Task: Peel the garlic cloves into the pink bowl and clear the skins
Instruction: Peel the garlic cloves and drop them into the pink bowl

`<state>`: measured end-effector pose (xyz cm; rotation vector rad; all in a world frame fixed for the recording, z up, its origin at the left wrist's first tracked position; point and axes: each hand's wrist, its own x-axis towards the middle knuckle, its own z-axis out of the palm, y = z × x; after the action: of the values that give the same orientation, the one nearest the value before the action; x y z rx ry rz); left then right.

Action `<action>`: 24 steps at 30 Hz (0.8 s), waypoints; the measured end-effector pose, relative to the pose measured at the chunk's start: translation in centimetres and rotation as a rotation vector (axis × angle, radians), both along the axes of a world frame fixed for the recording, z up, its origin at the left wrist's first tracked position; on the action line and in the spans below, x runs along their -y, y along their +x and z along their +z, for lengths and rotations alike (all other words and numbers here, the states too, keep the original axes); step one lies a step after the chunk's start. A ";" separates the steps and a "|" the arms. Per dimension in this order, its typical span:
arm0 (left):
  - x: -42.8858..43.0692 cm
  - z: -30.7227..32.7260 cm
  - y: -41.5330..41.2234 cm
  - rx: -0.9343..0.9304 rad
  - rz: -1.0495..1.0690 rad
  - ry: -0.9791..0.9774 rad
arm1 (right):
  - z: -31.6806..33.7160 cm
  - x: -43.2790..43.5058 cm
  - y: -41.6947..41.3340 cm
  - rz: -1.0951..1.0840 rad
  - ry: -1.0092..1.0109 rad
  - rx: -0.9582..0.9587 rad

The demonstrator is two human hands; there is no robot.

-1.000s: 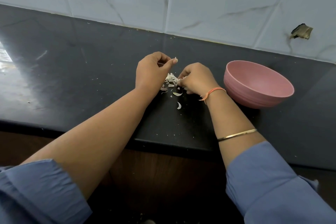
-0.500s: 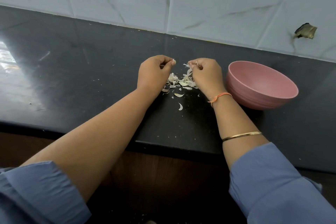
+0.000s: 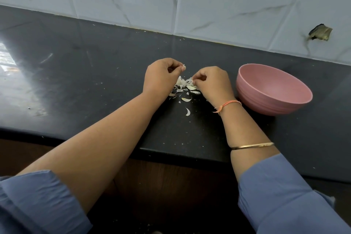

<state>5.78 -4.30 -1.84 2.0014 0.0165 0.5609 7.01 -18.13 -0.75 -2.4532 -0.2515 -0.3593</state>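
A small heap of pale garlic skins (image 3: 185, 86) lies on the black counter (image 3: 85, 74) between my two hands. My left hand (image 3: 161, 77) is curled just left of the heap, and a small whitish bit shows at its thumb tip. My right hand (image 3: 210, 81) is curled over the heap's right side, fingertips pinching skins. One loose curved skin (image 3: 188, 111) lies nearer to me. The pink bowl (image 3: 273, 89) stands right of my right hand; the part of its inside that I see holds nothing.
A white marble-tiled wall (image 3: 209, 2) backs the counter, with a broken hole (image 3: 320, 33) at the right. The counter's front edge (image 3: 180, 155) runs under my forearms. Small white crumbs are scattered around the heap.
My right hand has come down from a raised position onto the right side of the skin heap. My left hand has stayed in place.
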 end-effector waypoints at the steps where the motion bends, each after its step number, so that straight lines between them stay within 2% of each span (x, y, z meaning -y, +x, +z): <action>1: 0.0 0.0 0.0 0.001 0.004 0.006 | 0.0 0.0 -0.1 0.003 -0.024 0.005; 5: 0.0 0.0 0.1 0.010 0.009 0.026 | 0.3 -0.2 -0.4 0.041 0.011 0.006; 10: 0.0 0.1 0.0 0.022 0.002 0.017 | 0.3 -0.2 -0.5 0.112 -0.117 -0.064; 15: 0.0 0.0 0.1 0.018 0.004 0.023 | 0.0 -0.2 -0.2 0.113 -0.134 -0.101; 17: 0.0 0.1 0.1 0.017 0.004 0.019 | 0.1 -0.2 -0.3 0.099 -0.027 -0.039; 20: 0.0 0.1 0.1 0.012 0.010 0.030 | 0.4 -0.2 -0.3 0.076 0.265 0.038; 24: 0.1 0.2 0.2 0.000 0.009 0.041 | 0.9 -0.4 -0.7 0.096 0.509 -0.034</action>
<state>5.97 -4.35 -1.61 2.0424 0.0141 0.5711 6.33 -17.72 0.13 -1.9383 -0.2298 -0.2963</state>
